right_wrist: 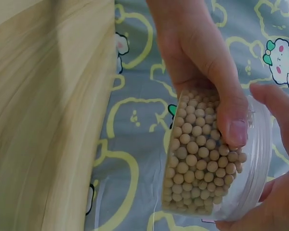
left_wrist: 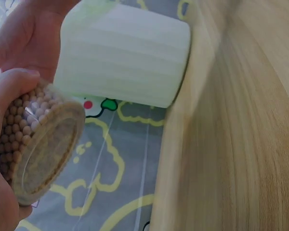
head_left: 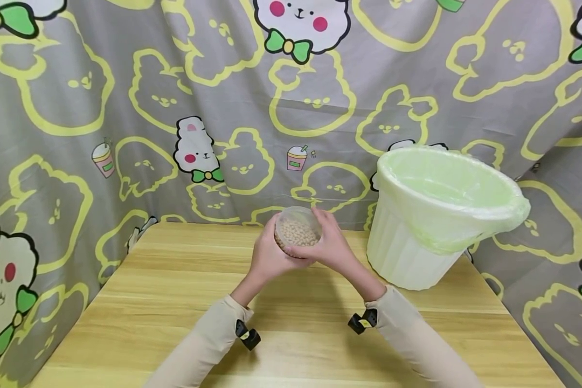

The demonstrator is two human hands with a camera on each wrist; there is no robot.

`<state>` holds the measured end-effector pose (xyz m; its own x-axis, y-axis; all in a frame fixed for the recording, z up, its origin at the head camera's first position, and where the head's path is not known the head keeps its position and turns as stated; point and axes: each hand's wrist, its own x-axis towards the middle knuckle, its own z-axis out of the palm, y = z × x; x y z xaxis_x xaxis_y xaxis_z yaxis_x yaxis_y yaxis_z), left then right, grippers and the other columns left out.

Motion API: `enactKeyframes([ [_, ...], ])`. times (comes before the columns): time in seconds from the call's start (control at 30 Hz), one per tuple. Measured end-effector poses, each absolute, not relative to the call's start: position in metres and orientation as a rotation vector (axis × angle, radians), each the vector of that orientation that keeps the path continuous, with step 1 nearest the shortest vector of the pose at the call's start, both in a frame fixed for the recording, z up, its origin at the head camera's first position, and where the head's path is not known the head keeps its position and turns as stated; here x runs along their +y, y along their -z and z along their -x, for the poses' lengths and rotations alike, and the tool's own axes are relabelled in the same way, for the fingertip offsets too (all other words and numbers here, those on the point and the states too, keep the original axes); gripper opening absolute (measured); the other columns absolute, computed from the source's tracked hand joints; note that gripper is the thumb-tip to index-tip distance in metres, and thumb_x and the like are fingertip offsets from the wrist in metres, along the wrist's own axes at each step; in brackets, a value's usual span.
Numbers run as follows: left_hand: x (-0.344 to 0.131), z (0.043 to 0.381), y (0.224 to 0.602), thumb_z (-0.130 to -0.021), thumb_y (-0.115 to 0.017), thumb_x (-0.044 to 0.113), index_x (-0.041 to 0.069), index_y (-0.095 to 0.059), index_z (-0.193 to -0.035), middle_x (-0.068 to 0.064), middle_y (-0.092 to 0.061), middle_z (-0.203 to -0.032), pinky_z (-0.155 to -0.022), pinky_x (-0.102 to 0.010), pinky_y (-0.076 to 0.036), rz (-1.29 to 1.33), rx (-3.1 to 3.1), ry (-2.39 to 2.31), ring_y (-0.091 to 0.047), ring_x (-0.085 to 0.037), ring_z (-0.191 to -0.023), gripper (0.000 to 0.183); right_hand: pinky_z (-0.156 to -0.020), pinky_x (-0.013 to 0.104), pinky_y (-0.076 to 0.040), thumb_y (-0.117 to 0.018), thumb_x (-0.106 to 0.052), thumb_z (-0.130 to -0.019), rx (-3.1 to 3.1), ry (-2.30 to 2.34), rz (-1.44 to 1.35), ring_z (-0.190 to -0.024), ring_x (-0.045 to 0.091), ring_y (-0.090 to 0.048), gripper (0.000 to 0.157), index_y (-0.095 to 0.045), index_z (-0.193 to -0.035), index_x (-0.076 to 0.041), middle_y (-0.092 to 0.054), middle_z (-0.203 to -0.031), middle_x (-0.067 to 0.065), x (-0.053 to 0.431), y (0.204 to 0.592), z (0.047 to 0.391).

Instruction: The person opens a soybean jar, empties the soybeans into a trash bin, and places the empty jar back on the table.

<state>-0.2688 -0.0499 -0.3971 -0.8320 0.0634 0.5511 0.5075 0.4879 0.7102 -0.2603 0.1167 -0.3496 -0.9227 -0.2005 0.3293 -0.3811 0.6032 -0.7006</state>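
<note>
Both hands hold a clear plastic jar above the far half of the table. Small round beige balls fill much of it, lying against the clear wall. My left hand grips the jar from the left, its thumb on the side wall in the right wrist view. On the opposite side my right hand curls round the jar near its ridged rim. The left wrist view shows the jar tilted, its round base facing the camera. Some of the fingers are hidden behind the jar.
A white ribbed bin with a pale green liner stands at the table's back right. Behind the wooden table hangs a grey patterned curtain, which also runs along both sides.
</note>
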Motion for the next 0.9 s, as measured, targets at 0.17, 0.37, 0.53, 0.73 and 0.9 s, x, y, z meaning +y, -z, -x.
enactKeyframes([
  [0.17, -0.049, 0.268, 0.396, -0.039, -0.087, 0.06, 0.021, -0.039, -0.139, 0.003, -0.055, -0.123, -0.088, -0.04, -0.051, 0.457, -2.308, 1.307, -0.055, -0.015, -0.11, 0.117, -0.098, 0.048, -0.043, -0.082, -0.061, -0.054, -2.59, -1.185, -0.445, -0.124, 0.028, -0.043, 0.115, -0.033, -0.146, -0.012, -0.038, -0.141, 0.01, 0.114, 0.349, 0.261],
  [0.37, -0.052, 0.27, 0.396, -0.039, -0.086, 0.061, 0.022, -0.037, -0.14, 0.001, -0.054, -0.123, -0.089, -0.04, -0.05, 0.475, -2.346, 1.314, -0.055, -0.017, -0.11, 0.118, -0.097, 0.048, -0.043, -0.082, -0.061, -0.053, -2.582, -1.169, -0.51, -0.124, 0.028, -0.043, 0.112, -0.037, -0.144, -0.014, -0.038, -0.142, 0.009, 0.119, 0.35, 0.264],
  [0.53, -0.063, 0.275, 0.399, -0.044, -0.092, 0.044, 0.024, -0.036, -0.141, 0.001, -0.053, -0.128, -0.093, -0.039, -0.047, 0.651, -2.364, 1.464, -0.053, -0.017, -0.114, 0.114, -0.101, 0.053, -0.039, -0.086, -0.051, -0.054, -2.582, -1.136, -0.786, -0.13, 0.029, -0.039, 0.106, -0.041, -0.143, -0.016, -0.037, -0.144, 0.01, 0.135, 0.35, 0.271],
  [0.73, -0.066, 0.276, 0.398, -0.043, -0.092, 0.045, 0.026, -0.037, -0.141, 0.003, -0.053, -0.128, -0.093, -0.04, -0.047, 0.716, -2.347, 1.51, -0.053, -0.015, -0.113, 0.113, -0.107, 0.057, -0.029, -0.086, -0.045, -0.059, -2.63, -1.135, -0.946, -0.14, 0.029, -0.023, 0.105, -0.033, -0.146, -0.021, -0.027, -0.152, 0.006, 0.143, 0.345, 0.272],
  [0.9, -0.054, 0.272, 0.396, -0.039, -0.087, 0.06, 0.023, -0.039, -0.138, 0.003, -0.055, -0.123, -0.086, -0.037, -0.051, 0.569, -2.319, 1.329, -0.055, -0.014, -0.108, 0.117, -0.106, 0.058, -0.03, -0.08, -0.06, -0.06, -2.708, -1.173, -0.719, -0.14, 0.03, -0.017, 0.114, -0.024, -0.15, -0.017, -0.019, -0.154, 0.008, 0.131, 0.344, 0.267],
])
